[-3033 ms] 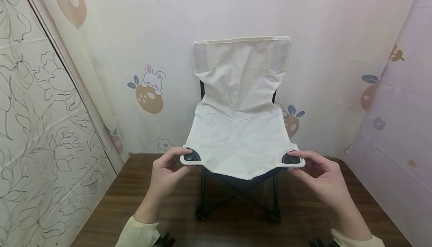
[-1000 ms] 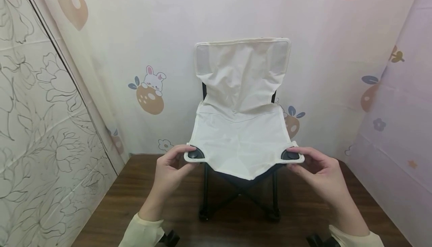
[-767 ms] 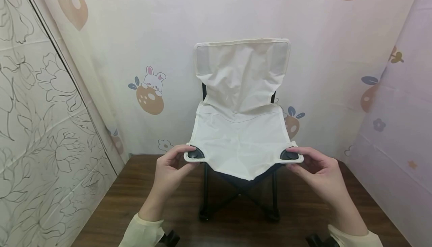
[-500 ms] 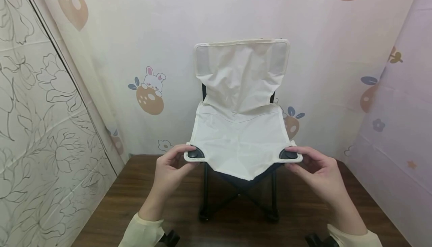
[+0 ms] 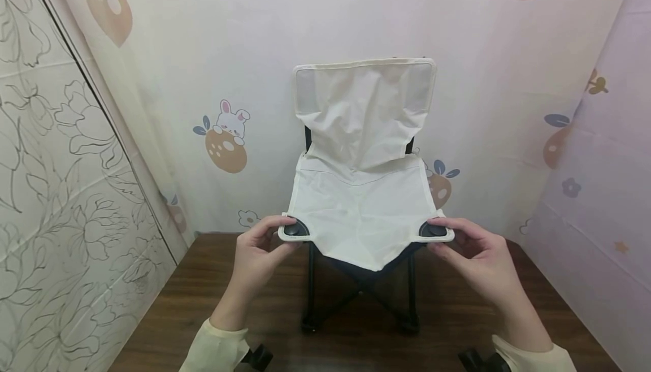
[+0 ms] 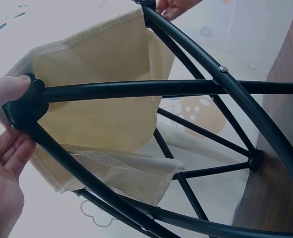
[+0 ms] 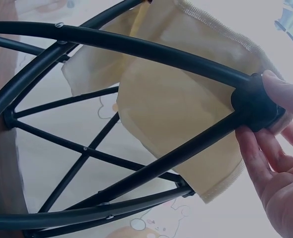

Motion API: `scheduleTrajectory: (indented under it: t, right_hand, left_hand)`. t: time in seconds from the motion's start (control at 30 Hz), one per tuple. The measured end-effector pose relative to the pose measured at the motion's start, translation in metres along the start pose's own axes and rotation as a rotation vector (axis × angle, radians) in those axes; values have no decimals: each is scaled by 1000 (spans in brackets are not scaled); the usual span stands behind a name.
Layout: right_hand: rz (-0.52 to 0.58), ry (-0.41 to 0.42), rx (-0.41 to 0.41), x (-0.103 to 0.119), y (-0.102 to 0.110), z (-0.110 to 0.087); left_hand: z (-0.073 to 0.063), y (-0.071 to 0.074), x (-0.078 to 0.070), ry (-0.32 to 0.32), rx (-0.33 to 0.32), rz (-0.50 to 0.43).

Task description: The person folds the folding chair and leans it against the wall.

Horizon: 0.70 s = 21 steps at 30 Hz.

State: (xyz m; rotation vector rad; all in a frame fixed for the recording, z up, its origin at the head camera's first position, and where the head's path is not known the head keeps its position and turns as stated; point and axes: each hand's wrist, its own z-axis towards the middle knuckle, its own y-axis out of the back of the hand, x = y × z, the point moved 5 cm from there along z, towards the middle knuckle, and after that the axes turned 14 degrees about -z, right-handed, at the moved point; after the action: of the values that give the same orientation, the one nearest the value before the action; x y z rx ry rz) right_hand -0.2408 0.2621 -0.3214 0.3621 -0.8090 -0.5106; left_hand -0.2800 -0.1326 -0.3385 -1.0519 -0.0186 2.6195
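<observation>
Chair [image 5: 359, 191] upright on dark wood surface [image 5: 203, 304], with cream fabric sling [image 5: 363, 106] over black tube frame [image 5: 311, 287] crossed below seat level, in front of printed curtain [image 5: 168, 50]. At near left corner, left hand [image 5: 256, 252] in narrow grip, pinching black corner patch [image 5: 297, 228] from above with fingertip and from below with thumb, against black joint [image 6: 26, 106] visible from beneath in left wrist view. At near right corner, matching pinch by right hand [image 5: 480, 250] on second corner patch [image 5: 431, 229], with thumb against second joint [image 7: 256, 101] in right wrist view.
</observation>
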Motion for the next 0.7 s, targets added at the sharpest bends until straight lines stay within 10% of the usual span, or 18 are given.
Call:
scheduleTrajectory:
  t: [0.7]
  right_hand:
    - [63, 9, -8, 5, -4, 4]
  left_hand:
    - [3, -2, -1, -7, 7, -17]
